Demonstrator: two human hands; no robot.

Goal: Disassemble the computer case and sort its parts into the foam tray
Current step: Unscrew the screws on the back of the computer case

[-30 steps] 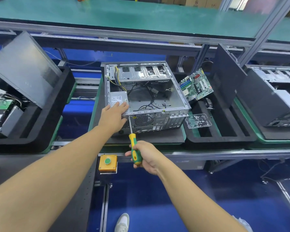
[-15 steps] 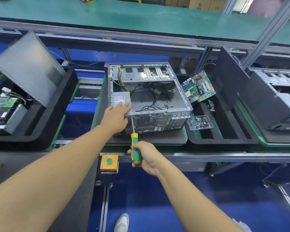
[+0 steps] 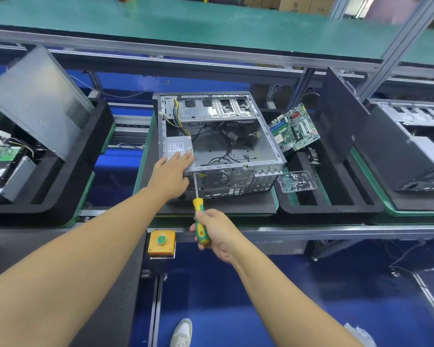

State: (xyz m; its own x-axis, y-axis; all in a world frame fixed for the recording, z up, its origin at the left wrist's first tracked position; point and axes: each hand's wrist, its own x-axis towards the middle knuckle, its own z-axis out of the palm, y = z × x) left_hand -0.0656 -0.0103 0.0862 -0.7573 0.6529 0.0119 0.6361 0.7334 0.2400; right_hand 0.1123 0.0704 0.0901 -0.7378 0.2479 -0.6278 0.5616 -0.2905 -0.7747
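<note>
Bracing the computer case [image 3: 221, 146] with your left hand [image 3: 169, 175], fingers flat on its power supply [image 3: 178, 147], you steady it while your right hand [image 3: 217, 232] grips the screwdriver [image 3: 200, 221] at its rear panel.

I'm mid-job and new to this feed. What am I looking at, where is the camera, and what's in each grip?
There is no machine: the grips are a person's bare hands, filmed by one head-worn camera looking down. An open computer case lies on a black pad. The left grip rests flat on the power supply at the case's near corner. The right grip holds a green-and-yellow screwdriver, its tip at the case's rear panel. To the right, a black foam tray holds a tilted motherboard and a clear box of small parts.
</note>
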